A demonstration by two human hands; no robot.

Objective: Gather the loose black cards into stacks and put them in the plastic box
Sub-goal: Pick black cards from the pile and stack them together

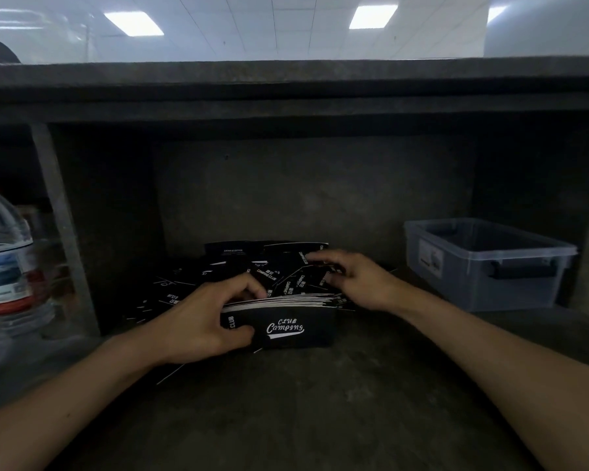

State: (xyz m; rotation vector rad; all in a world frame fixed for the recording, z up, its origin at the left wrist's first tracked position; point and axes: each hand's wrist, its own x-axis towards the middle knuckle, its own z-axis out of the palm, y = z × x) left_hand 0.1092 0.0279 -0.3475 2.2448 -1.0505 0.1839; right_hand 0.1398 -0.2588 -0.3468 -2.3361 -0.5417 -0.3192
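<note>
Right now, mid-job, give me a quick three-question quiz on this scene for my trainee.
1. True or false: the plastic box stands left of the loose cards.
2. Which hand's fingers grip the stack standing on edge? A) left B) right C) neither
3. Fill in: the stack's front card reads "CLUB ____".
Key: 1 false, the box stands to their right. 2 A, the left hand. 3 Camping.
</note>
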